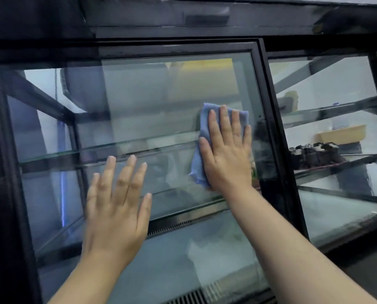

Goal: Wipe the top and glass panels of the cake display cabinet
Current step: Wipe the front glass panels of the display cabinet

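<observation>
The cake display cabinet fills the view, with a black frame (pixel 273 110) and a large glass sliding panel (pixel 152 106) in front of me. My right hand (pixel 227 154) lies flat on the right part of that panel, pressing a blue cloth (pixel 201 137) against the glass beside the frame's upright. My left hand (pixel 115 207) is spread flat with fingers apart, lower left on the same panel, holding nothing. The cabinet's black top (pixel 183 16) runs across the upper edge.
Glass shelves (pixel 108 150) run inside the cabinet. Behind the right-hand panel (pixel 336 88), a dark chocolate cake (pixel 314 155) sits on a shelf, with a yellowish tray (pixel 341 133) behind it. A vent grille (pixel 183 222) lines the cabinet floor.
</observation>
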`<act>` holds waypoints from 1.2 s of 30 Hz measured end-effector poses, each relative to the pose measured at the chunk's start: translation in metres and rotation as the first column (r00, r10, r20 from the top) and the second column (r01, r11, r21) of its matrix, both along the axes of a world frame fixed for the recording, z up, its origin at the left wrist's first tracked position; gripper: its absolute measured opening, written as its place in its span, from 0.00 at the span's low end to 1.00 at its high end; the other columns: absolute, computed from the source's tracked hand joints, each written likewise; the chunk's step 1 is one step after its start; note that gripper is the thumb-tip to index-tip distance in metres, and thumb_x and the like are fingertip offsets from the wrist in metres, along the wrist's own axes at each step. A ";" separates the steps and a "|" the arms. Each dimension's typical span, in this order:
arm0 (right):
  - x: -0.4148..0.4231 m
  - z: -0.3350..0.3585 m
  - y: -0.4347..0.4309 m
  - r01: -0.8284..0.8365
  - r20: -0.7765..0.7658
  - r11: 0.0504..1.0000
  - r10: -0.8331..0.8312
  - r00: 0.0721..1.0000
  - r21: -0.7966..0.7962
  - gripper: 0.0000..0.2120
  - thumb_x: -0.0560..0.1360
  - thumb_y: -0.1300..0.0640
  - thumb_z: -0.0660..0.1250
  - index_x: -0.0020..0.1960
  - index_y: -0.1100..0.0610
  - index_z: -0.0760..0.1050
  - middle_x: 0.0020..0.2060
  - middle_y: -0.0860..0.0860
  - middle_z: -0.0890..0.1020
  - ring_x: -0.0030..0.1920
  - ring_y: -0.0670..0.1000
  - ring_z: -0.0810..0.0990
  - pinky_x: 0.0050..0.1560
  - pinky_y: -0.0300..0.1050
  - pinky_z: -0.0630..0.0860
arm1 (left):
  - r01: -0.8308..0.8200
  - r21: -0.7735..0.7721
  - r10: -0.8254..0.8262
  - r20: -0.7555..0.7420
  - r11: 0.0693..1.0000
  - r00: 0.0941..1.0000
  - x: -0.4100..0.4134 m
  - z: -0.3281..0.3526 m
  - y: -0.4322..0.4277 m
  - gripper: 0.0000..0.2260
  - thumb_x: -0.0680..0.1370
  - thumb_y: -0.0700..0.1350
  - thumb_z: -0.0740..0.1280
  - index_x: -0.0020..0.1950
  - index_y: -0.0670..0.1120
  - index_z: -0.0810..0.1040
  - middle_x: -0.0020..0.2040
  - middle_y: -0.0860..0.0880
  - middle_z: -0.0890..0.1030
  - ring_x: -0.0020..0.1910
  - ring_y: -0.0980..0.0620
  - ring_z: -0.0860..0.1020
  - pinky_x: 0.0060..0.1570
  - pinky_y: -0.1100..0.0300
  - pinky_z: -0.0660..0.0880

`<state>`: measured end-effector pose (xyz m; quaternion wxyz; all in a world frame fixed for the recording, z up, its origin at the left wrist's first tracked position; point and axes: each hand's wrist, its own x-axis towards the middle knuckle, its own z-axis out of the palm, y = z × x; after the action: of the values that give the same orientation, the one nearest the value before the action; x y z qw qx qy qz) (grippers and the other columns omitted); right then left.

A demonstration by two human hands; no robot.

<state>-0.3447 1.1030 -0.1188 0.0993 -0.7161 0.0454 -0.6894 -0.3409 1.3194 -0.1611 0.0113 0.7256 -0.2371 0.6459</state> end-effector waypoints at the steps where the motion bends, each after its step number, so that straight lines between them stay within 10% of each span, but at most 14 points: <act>1: 0.002 -0.008 0.019 -0.017 0.005 0.998 0.017 1.000 -0.054 0.27 0.79 0.44 0.48 0.76 0.52 0.53 0.76 0.52 0.55 0.76 0.53 0.49 0.74 0.58 0.44 | -0.019 0.002 0.019 0.001 1.000 1.000 0.002 -0.007 -0.001 0.25 0.78 0.51 0.53 0.73 0.44 0.63 0.74 0.46 0.63 0.74 0.41 0.57 0.71 0.44 0.51; 5: -0.007 -0.065 0.014 -0.065 -0.088 0.849 0.021 0.996 -0.524 0.25 0.80 0.44 0.53 0.74 0.50 0.60 0.75 0.53 0.60 0.76 0.54 0.55 0.74 0.57 0.53 | -0.050 -0.010 0.050 0.010 0.999 0.999 0.006 -0.012 -0.002 0.25 0.78 0.51 0.52 0.74 0.44 0.61 0.75 0.46 0.61 0.74 0.40 0.55 0.72 0.45 0.48; 11: -0.002 -0.027 -0.002 -0.036 -0.018 0.999 0.036 0.999 0.027 0.27 0.80 0.42 0.46 0.76 0.49 0.54 0.76 0.54 0.55 0.76 0.55 0.49 0.74 0.55 0.43 | -0.018 -0.025 0.018 0.005 1.000 1.000 0.006 -0.012 -0.003 0.24 0.79 0.50 0.53 0.74 0.44 0.62 0.75 0.47 0.60 0.74 0.40 0.55 0.72 0.45 0.46; 17: -0.011 -0.124 0.004 -0.044 -0.112 0.887 -0.008 0.994 -0.460 0.23 0.81 0.44 0.51 0.75 0.48 0.59 0.75 0.52 0.59 0.76 0.54 0.54 0.74 0.56 0.51 | -0.035 -0.004 0.034 -0.025 0.999 0.999 0.003 -0.010 0.000 0.24 0.79 0.51 0.52 0.75 0.45 0.60 0.76 0.48 0.58 0.75 0.41 0.53 0.73 0.48 0.44; 22: -0.004 -0.087 0.000 -0.023 -0.050 0.997 0.026 0.998 0.074 0.26 0.80 0.44 0.48 0.76 0.51 0.55 0.76 0.53 0.55 0.76 0.56 0.48 0.74 0.58 0.43 | 0.059 -0.065 -0.061 -0.037 0.996 0.997 -0.006 -0.023 0.000 0.23 0.79 0.49 0.55 0.74 0.46 0.61 0.76 0.50 0.57 0.75 0.43 0.50 0.73 0.50 0.40; 29: -0.014 -0.205 0.010 -0.055 -0.171 0.863 -0.036 0.985 -0.502 0.24 0.80 0.45 0.53 0.75 0.49 0.59 0.75 0.51 0.58 0.75 0.55 0.56 0.74 0.57 0.52 | -0.051 -0.046 0.044 -0.149 0.998 0.988 -0.009 -0.067 0.011 0.24 0.80 0.52 0.51 0.75 0.49 0.59 0.76 0.50 0.57 0.75 0.43 0.50 0.72 0.49 0.39; 34: -0.010 -0.161 -0.004 0.024 -0.118 0.977 0.001 0.993 0.212 0.27 0.81 0.43 0.43 0.77 0.50 0.47 0.77 0.52 0.49 0.77 0.55 0.45 0.74 0.60 0.45 | -0.005 -0.108 -0.008 -0.123 0.994 0.992 -0.011 -0.065 -0.007 0.23 0.79 0.51 0.52 0.74 0.48 0.62 0.75 0.50 0.59 0.75 0.42 0.52 0.72 0.44 0.42; 36: -0.009 -0.172 0.020 -0.020 -0.143 0.996 0.032 0.989 0.084 0.27 0.81 0.42 0.44 0.77 0.49 0.45 0.77 0.52 0.48 0.77 0.57 0.47 0.74 0.59 0.43 | 0.027 -0.070 -0.032 -0.080 0.997 0.996 -0.008 -0.062 -0.027 0.23 0.80 0.51 0.53 0.74 0.49 0.61 0.75 0.50 0.58 0.75 0.42 0.51 0.72 0.43 0.42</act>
<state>-0.3538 1.1227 -0.2911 0.1342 -0.7598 0.0712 -0.6321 -0.3492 1.2923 -0.2232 0.0555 0.7468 -0.2248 0.6235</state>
